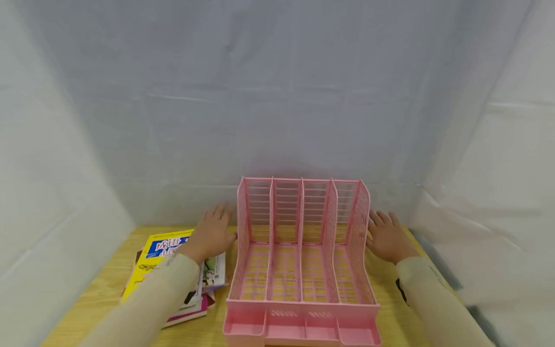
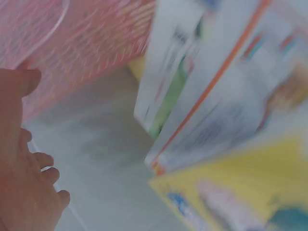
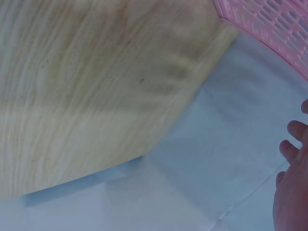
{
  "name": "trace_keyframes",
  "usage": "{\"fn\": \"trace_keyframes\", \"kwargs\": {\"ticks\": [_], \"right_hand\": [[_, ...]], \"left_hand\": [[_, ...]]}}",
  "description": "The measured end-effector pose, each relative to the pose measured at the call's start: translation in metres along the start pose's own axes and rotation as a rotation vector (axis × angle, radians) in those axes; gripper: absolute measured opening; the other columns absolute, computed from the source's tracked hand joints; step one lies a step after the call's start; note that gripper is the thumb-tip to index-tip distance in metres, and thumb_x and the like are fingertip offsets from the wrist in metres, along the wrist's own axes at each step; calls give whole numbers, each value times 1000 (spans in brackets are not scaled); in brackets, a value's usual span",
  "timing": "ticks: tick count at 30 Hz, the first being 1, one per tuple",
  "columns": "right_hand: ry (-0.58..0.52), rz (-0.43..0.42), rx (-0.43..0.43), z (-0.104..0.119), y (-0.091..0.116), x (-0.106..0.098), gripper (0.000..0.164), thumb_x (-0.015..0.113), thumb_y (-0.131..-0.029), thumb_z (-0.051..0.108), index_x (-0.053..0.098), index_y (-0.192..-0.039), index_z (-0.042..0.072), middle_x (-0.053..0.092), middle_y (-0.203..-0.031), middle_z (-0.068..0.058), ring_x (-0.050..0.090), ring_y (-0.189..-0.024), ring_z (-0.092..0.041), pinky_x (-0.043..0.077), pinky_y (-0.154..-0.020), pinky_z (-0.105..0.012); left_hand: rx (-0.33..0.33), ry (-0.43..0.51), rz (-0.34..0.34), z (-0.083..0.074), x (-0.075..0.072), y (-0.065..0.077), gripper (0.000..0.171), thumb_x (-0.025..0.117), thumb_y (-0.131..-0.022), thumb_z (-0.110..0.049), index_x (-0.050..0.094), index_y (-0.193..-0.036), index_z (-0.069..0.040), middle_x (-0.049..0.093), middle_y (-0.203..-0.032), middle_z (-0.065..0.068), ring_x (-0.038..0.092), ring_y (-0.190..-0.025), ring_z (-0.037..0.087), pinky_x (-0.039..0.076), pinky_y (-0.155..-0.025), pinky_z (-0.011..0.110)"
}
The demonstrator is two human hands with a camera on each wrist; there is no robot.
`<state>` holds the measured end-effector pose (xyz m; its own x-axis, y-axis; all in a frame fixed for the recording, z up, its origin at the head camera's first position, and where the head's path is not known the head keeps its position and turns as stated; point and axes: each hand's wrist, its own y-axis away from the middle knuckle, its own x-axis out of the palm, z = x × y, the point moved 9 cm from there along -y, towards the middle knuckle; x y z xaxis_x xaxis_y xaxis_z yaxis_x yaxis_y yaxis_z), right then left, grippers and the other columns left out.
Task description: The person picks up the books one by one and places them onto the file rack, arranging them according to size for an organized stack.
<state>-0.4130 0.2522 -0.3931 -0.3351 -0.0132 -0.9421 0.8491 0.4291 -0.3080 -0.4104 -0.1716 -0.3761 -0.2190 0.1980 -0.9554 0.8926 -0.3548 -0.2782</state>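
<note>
A pink desk file organizer [image 1: 302, 308] stands upright on the wooden table, with several tall slots and a row of small trays along its front. My left hand [image 1: 212, 234] is just left of it, fingers spread and thumb toward its side wall. In the left wrist view that thumb lies at the pink mesh wall [image 2: 96, 53]. On the other side my right hand [image 1: 387, 236] is spread beside the right wall, thumb close to it. The right wrist view shows only the fingers [image 3: 298, 131] of that hand, below a corner of pink mesh [image 3: 274, 29]. Neither hand holds anything.
Several books and booklets, a yellow one [image 1: 143, 270] on top, lie in a pile left of the organizer, partly under my left forearm. White sheeting [image 1: 277, 96] hangs behind and at both sides of the wooden table [image 1: 86, 308].
</note>
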Motion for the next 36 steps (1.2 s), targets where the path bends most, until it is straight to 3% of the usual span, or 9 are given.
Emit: {"fn": "trace_keyframes", "kwargs": {"ticks": [6, 11, 15, 20, 25, 30, 36], "right_hand": [[70, -34, -41, -5, -7, -9, 62, 54, -105, 44, 48, -151, 2, 47, -153, -25, 46, -135, -50, 24, -116, -70], [84, 42, -31, -4, -6, -19, 65, 55, -105, 45, 44, -155, 5, 44, -157, -23, 43, -140, -49, 20, -119, -69], [93, 81, -13, -4, -4, -22, 64, 51, -106, 45, 44, -156, 5, 44, -156, -24, 41, -141, -49, 20, -119, -68], [52, 124, 34, -10, -1, -21, 69, 53, -105, 49, 44, -155, 3, 43, -156, -27, 40, -142, -50, 21, -117, -71], [-8, 162, 87, -20, 3, -20, 80, 52, -102, 59, 41, -157, 2, 41, -158, -28, 39, -143, -50, 19, -117, -72], [-50, 188, 100, -19, 5, -19, 88, 50, -100, 66, 36, -160, 3, 37, -160, -29, 35, -145, -50, 14, -119, -71], [-83, 216, 141, -13, 1, -19, 88, 51, -100, 63, 32, -161, 3, 32, -162, -28, 31, -147, -52, 13, -119, -72]], "left_hand": [[-1, -54, 11, 16, -9, -10, 89, 70, -89, -32, 28, -161, -1, 27, -163, 31, 20, -152, 49, 5, -119, 73], [0, -13, 62, 19, -4, -14, 100, 77, -88, -40, 21, -164, -4, 19, -167, 30, 13, -154, 48, 2, -120, 71], [-7, 3, 53, 20, -8, -14, 104, 80, -88, -42, 20, -165, -7, 19, -167, 30, 13, -154, 49, 2, -120, 71], [5, -17, 23, 17, -17, -15, 104, 79, -88, -48, 22, -164, -7, 22, -166, 28, 17, -154, 47, 6, -120, 71], [1, 24, 11, 14, -27, -21, 103, 81, -88, -44, 23, -163, -4, 21, -166, 30, 16, -154, 48, 5, -119, 73], [-68, 36, -18, 21, -36, -24, 110, 82, -86, -48, 20, -163, -3, 21, -165, 31, 15, -153, 49, 3, -118, 74], [-151, 22, -82, 32, -46, -23, 125, 84, -79, -58, 11, -165, -5, 15, -168, 29, 11, -155, 46, 1, -119, 73]]}}
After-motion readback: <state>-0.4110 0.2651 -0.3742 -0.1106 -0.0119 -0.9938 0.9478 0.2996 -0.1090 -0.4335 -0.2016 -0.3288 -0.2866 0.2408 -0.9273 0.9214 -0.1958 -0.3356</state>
